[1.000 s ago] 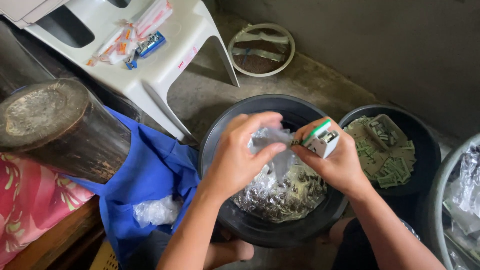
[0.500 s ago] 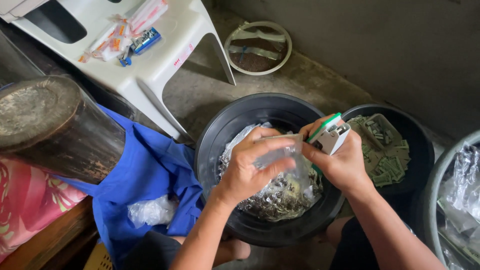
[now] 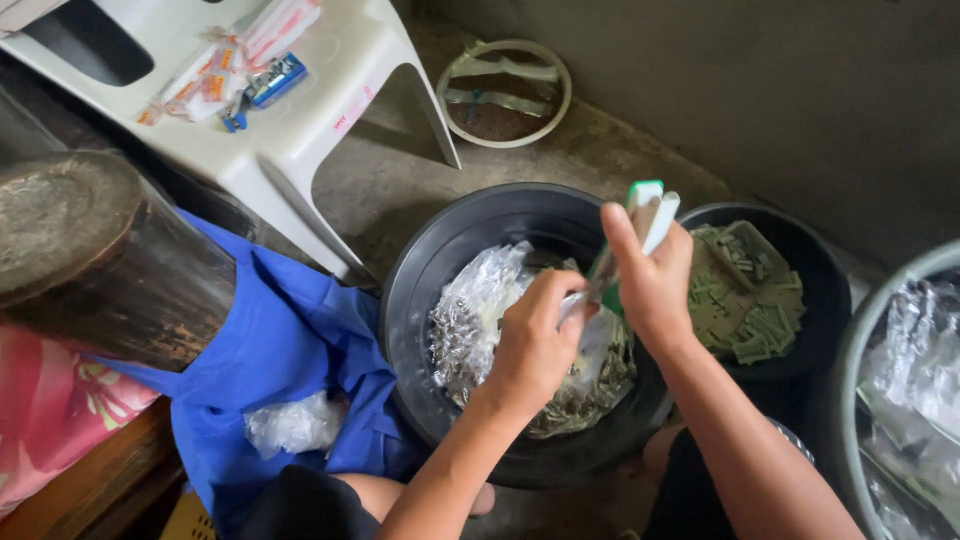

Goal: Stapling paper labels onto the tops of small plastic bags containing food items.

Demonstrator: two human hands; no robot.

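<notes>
Now the left hand [image 3: 535,345] has dropped from chest height into the mouth of the large black basin [image 3: 420,300], where half a second ago it was spread over a clear plastic bag above the contents. Its fingers are clenched on the neck of that small clear bag [image 3: 590,340], pinching it against the tool. The right hand [image 3: 650,285] has turned upright and grasps a green-and-white stapler-like tool [image 3: 645,215], its nose pointing down to the pinched bag neck; a second ago this tool was held level. By this reading, the bag is filled and positioned for closing, not yet released.

Containers:
- Large black basin, centre of the floor: holds a bigger clear plastic liner [image 3: 480,300] and a heap of small, dark, seed-like pieces.
- Smaller black basin [image 3: 800,250], touching its right rim: holds green and tan folded paper pieces.
- Grey tub [image 3: 850,370], right edge of view: holds crumpled clear plastic.
- Round shallow dish [image 3: 505,95], near the wall: holds dark matter and pale strips.
- White plastic stool [image 3: 300,130], upper left: carries small packets.
</notes>
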